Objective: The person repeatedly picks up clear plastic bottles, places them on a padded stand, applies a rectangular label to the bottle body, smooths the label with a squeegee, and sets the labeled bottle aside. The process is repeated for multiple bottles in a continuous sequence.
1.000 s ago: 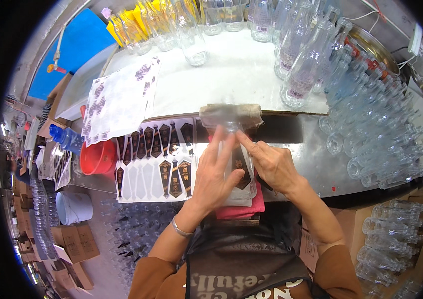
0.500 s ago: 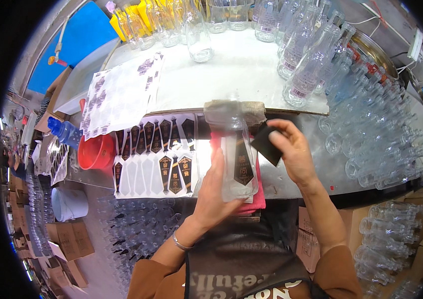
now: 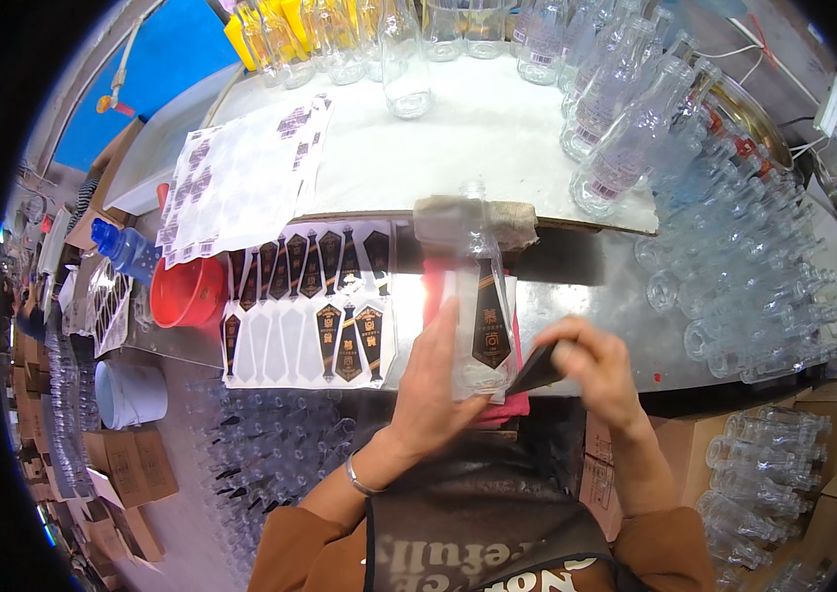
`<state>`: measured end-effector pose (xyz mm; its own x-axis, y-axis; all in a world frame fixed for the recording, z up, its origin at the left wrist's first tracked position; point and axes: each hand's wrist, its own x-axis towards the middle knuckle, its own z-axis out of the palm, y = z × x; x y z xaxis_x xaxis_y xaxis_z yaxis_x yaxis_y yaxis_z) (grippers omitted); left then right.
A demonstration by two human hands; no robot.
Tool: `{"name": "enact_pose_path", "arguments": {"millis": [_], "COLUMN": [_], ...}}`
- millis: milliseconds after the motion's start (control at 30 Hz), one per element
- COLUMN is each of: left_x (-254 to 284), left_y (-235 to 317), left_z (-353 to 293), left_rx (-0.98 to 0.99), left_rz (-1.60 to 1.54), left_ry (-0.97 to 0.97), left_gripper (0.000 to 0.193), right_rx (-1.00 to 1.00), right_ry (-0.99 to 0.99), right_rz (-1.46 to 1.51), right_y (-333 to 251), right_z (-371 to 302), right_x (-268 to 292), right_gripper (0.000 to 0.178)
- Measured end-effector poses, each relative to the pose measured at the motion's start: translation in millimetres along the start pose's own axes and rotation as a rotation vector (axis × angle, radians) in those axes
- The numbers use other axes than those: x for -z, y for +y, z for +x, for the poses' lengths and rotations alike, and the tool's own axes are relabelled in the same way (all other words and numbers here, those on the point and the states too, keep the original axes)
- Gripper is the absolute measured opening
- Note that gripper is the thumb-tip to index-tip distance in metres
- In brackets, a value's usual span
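A clear glass bottle (image 3: 477, 266) lies on its back before me, its neck resting on a cloth-wrapped support (image 3: 512, 223). A black tie-shaped label (image 3: 490, 311) with gold print sits on the bottle's upper side. My left hand (image 3: 428, 375) grips the bottle, fingers straight along its left side and thumb by its base. In my right hand (image 3: 601, 370), blurred by motion, is a flat black scraper (image 3: 539, 369), pinched between fingers and thumb near the lower right of the bottle. Beneath the bottle is a pink cloth (image 3: 515, 407).
To the left lies a sheet of black labels (image 3: 310, 311), some spaces bare, beside a red bowl (image 3: 187, 292). A sheet of white-backed labels (image 3: 251, 183) covers part of the raised white board (image 3: 389, 168). Many glass bottles (image 3: 734, 266) are stacked at right; more stand behind.
My right hand has moved down with the black scraper, from beside the label's upper part to near the bottle's base. My left hand still steadies the bottle.
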<state>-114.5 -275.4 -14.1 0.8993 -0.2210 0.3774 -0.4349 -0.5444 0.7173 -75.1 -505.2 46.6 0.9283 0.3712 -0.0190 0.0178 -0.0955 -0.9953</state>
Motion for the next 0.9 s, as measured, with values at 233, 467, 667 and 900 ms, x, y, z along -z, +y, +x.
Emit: {"name": "enact_pose_path", "arguments": {"millis": [233,467,667,900], "left_x": [4.3,3.6,3.6,3.7], "left_y": [9.0,9.1,8.8,9.0], "left_z": [4.5,4.2,3.9,4.3], "left_rx": [0.021,0.004,0.001,-0.002], "left_rz": [0.067,0.117,0.122,0.127], "left_ry": [-0.070,-0.083,-0.094,-0.094], "left_gripper": [0.108,0.102,0.104,0.104], "right_rx": [-0.129,-0.138,-0.079,-0.077], "right_ry": [0.116,0.030,0.014,0.020], "right_rz": [0.105,-0.142,-0.105,-0.101], "right_y": [52.3,34.7,41.1,45.0], "right_z": [50.5,85.4,86.1,87.8], "right_x": [-1.1,-18.6,-15.3,-15.7], "right_gripper": [0.035,0.042,0.042,0.043]}}
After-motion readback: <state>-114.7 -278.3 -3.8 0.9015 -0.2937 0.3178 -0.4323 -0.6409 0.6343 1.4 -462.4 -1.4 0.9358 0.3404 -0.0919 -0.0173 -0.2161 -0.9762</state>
